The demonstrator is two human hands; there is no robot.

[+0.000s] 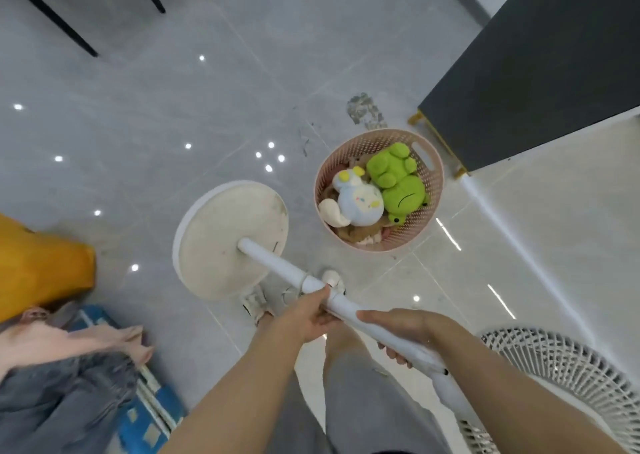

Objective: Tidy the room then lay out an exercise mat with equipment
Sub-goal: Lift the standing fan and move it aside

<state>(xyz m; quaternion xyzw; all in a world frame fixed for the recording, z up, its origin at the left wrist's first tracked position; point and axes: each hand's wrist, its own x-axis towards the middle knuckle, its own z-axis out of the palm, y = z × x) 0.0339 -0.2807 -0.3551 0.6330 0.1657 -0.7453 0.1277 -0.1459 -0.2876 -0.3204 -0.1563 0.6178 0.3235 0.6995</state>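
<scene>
This looks like the tidying part of the task: a standing fan [346,311] is being carried or shifted across the grey tiled floor [173,107], with no exercise mat in sight yet. The left hand [306,318] grasps the white pole just below its collar, fingers curled round it, and the right hand [401,329] grips the same pole higher up, nearer the fan's head. The fan is tilted, its round base [221,238] swung up toward the camera so the pale, scuffed underside shows; whether any edge of the base touches the floor I cannot tell. The white grille [568,377] sits at the lower right edge of the view.

Next, I judge, the fan must be set upright somewhere out of the way, which calls for lowering the base flat while both hands steady the pole, and keeping it clear of the pink basket [379,190] of soft toys just beside it, near the corner of the dark cabinet [536,89].
</scene>
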